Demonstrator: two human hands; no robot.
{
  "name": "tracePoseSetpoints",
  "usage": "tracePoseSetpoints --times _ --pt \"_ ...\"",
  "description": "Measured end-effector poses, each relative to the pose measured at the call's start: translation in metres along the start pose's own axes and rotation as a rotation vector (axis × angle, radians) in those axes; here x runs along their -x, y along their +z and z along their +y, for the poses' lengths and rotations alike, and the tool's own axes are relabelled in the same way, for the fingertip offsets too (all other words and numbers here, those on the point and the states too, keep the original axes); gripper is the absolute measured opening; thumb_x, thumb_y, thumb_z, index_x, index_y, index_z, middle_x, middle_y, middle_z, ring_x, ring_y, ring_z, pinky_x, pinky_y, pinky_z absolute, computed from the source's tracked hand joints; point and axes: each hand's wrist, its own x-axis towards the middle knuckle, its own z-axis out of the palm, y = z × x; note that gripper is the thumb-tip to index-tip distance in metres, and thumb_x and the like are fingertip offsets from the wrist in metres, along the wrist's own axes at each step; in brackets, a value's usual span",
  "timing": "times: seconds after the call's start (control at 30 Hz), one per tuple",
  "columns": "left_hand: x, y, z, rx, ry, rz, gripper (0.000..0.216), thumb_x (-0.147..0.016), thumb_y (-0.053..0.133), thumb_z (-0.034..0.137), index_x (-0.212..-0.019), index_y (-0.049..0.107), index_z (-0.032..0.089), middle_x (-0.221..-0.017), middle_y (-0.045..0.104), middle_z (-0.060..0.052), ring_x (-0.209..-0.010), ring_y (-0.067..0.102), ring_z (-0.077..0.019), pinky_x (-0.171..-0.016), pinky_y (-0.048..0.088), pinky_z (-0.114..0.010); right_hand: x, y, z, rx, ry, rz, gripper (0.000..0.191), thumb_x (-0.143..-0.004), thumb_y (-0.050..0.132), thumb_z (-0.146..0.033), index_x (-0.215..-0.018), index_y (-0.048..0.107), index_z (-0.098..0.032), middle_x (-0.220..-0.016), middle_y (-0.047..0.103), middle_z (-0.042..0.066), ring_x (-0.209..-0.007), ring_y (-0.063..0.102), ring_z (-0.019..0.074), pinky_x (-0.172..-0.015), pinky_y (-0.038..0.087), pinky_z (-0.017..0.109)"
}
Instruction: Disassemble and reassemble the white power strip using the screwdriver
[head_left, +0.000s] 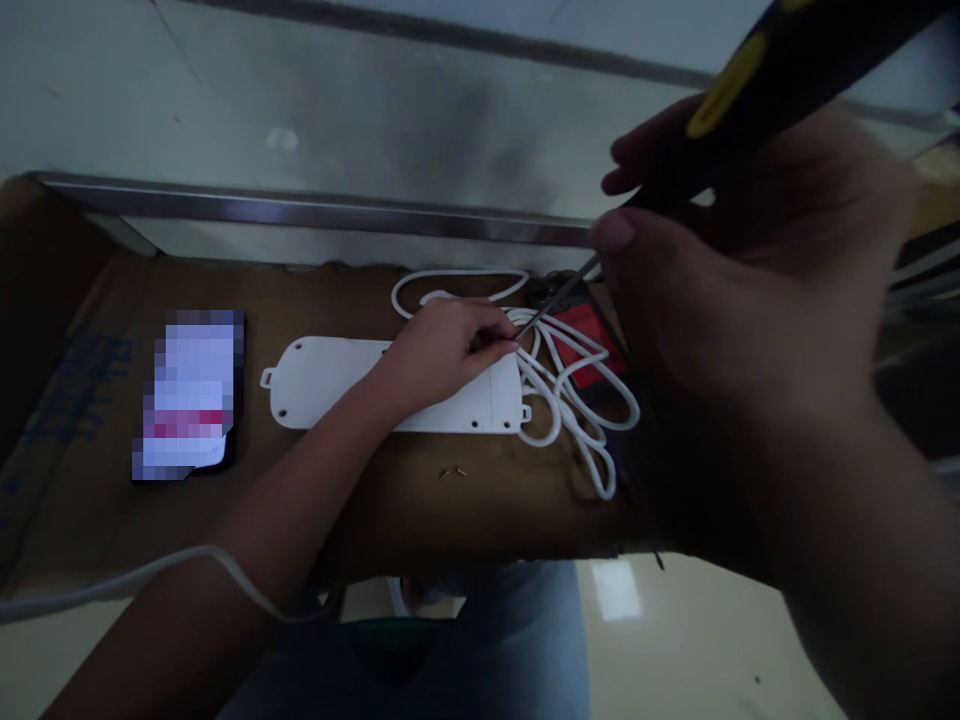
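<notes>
A white power strip point(337, 385) lies on brown cardboard, its plain side with screw holes facing up. My right hand point(765, 260) grips a screwdriver point(559, 295) by its black and yellow handle, with the shaft slanting down to the left. Above the strip's right end, my left hand point(450, 345) is closed in a pinch at the screwdriver's tip. Whatever small thing may be between those fingertips is hidden. The strip's white cable point(592, 430) lies in loops to its right. Two small screws point(453, 473) rest on the cardboard in front of it.
A phone point(191, 390) with a lit, blurred screen lies at the left. Behind the cable is a red and black object point(589, 345). A metal-edged pale panel point(337, 212) rises along the back. Another white cord point(150, 568) crosses my left forearm.
</notes>
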Motion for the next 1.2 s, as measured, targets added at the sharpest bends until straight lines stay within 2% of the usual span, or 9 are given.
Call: tracePoseSetpoints --times 0.17,0.33,0.43,0.6,0.7,0.8,0.93,1.03,1.2 --pt "0.000 0.000 -0.003 -0.029 0.014 -0.068 0.027 -0.087 0.075 0.036 -0.107 0.073 0.018 -0.112 0.076 -0.006 -0.101 0.069 -0.0225 -0.091 0.052 -0.034 -0.001 0.000 -0.002 0.129 0.047 0.027 0.035 -0.071 0.090 -0.032 -0.101 0.075 -0.023 -0.096 0.073 -0.007 -0.084 0.067 0.0041 -0.072 0.062 0.020" --pt "-0.001 0.000 -0.008 -0.112 -0.063 -0.152 0.042 -0.084 0.077 0.048 -0.116 0.074 0.020 -0.122 0.076 -0.007 -0.113 0.069 -0.0292 -0.101 0.050 -0.041 0.001 -0.003 -0.002 0.039 0.032 -0.024 0.037 -0.075 0.087 -0.035 -0.108 0.074 -0.023 -0.097 0.074 -0.005 -0.087 0.071 0.0062 -0.080 0.063 0.025" --pt "0.000 0.000 -0.008 -0.122 -0.099 -0.157 0.046 -0.084 0.077 0.051 -0.118 0.075 0.021 -0.123 0.077 -0.008 -0.115 0.069 -0.0307 -0.100 0.051 -0.042 0.001 -0.001 0.002 -0.025 0.024 -0.001 0.034 -0.078 0.084 -0.042 -0.104 0.076 -0.022 -0.092 0.072 -0.003 -0.083 0.070 0.0071 -0.073 0.060 0.024" --pt "0.000 -0.001 -0.006 -0.125 -0.116 -0.166 0.046 -0.084 0.078 0.049 -0.119 0.075 0.020 -0.124 0.077 -0.008 -0.115 0.070 -0.0298 -0.101 0.051 -0.041 -0.001 0.001 0.005 0.036 0.006 0.031 0.020 -0.086 0.078 -0.035 -0.092 0.072 -0.017 -0.077 0.066 -0.005 -0.069 0.062 0.0011 -0.061 0.049 0.017" --pt "-0.001 -0.001 -0.007 -0.136 -0.105 -0.169 0.048 -0.084 0.077 0.051 -0.120 0.075 0.020 -0.124 0.077 -0.008 -0.115 0.070 -0.0308 -0.099 0.052 -0.042 -0.002 0.000 0.007 0.078 -0.021 0.032 0.027 -0.088 0.075 -0.042 -0.091 0.071 -0.016 -0.072 0.064 -0.005 -0.068 0.061 0.0007 -0.057 0.044 0.015" --pt "0.000 0.000 -0.008 -0.129 -0.099 -0.164 0.048 -0.084 0.077 0.051 -0.121 0.075 0.021 -0.123 0.077 -0.008 -0.114 0.070 -0.0306 -0.097 0.052 -0.041 -0.001 0.000 0.009 0.041 -0.064 0.030 0.034 -0.083 0.078 -0.048 -0.095 0.072 -0.017 -0.078 0.065 -0.004 -0.071 0.063 0.0021 -0.058 0.045 0.016" --pt "0.000 0.000 -0.009 -0.110 -0.091 -0.163 0.047 -0.085 0.076 0.051 -0.120 0.075 0.020 -0.122 0.077 -0.008 -0.112 0.070 -0.0296 -0.097 0.052 -0.041 0.001 0.002 0.007 -0.007 -0.055 0.014 0.040 -0.080 0.079 -0.054 -0.100 0.071 -0.020 -0.094 0.067 -0.003 -0.079 0.064 0.0035 -0.069 0.052 0.021" --pt "0.000 0.000 -0.009 -0.101 -0.090 -0.166 0.046 -0.085 0.076 0.049 -0.120 0.074 0.019 -0.123 0.076 -0.008 -0.113 0.070 -0.0293 -0.098 0.052 -0.042 0.003 0.002 0.003 0.001 -0.058 0.016 0.044 -0.077 0.082 -0.058 -0.102 0.069 -0.023 -0.093 0.065 -0.004 -0.082 0.061 0.0029 -0.073 0.054 0.021" --pt "0.000 -0.001 -0.006 -0.117 -0.095 -0.174 0.044 -0.085 0.076 0.048 -0.119 0.074 0.020 -0.124 0.076 -0.009 -0.114 0.069 -0.0299 -0.098 0.052 -0.042 0.006 0.000 -0.001 0.013 -0.093 -0.010 0.036 -0.083 0.080 -0.042 -0.114 0.065 -0.032 -0.094 0.061 -0.006 -0.085 0.061 0.0012 -0.073 0.053 0.018"
